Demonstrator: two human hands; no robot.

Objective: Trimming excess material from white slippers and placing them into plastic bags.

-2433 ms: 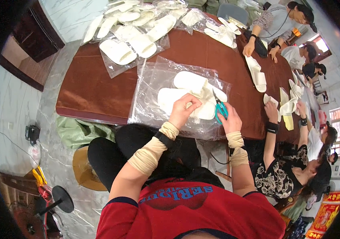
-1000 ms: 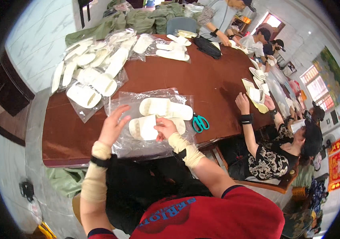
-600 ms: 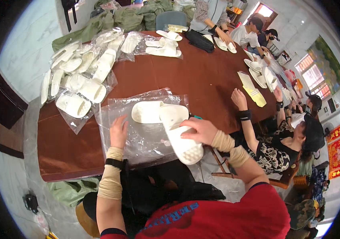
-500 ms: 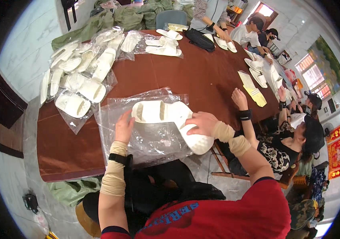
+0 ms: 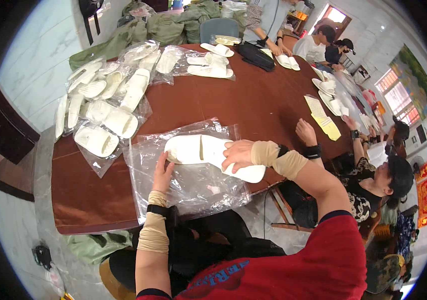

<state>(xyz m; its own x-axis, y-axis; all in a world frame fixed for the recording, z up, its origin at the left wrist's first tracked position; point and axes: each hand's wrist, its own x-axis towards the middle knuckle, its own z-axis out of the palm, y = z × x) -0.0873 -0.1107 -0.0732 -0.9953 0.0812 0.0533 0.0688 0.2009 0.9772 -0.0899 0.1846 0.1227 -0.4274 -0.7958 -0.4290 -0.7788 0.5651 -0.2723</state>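
A pair of white slide slippers (image 5: 186,149) lies on a clear plastic bag (image 5: 193,187) near the table's front edge, the two overlapping end to end. My right hand (image 5: 238,154) is closed over the right-hand slipper (image 5: 251,173), its fingers curled across the top; the palm side is hidden. Beside the toe end of the left slipper, my left hand (image 5: 162,175) stands with fingers apart over the bag, holding nothing. Whether its fingertips touch the slipper I cannot tell.
Bagged white slippers (image 5: 106,117) are heaped on the brown-covered table (image 5: 253,110) at the left. Unbagged slippers (image 5: 211,70) lie farther back, near a black bag (image 5: 255,56). Yellow sheets (image 5: 326,126) lie at the right, near a seated co-worker (image 5: 368,185); others work beyond.
The slipper in my right hand has swung from hanging over the table edge to lying in line with the left one. My left hand stays near the toe end.
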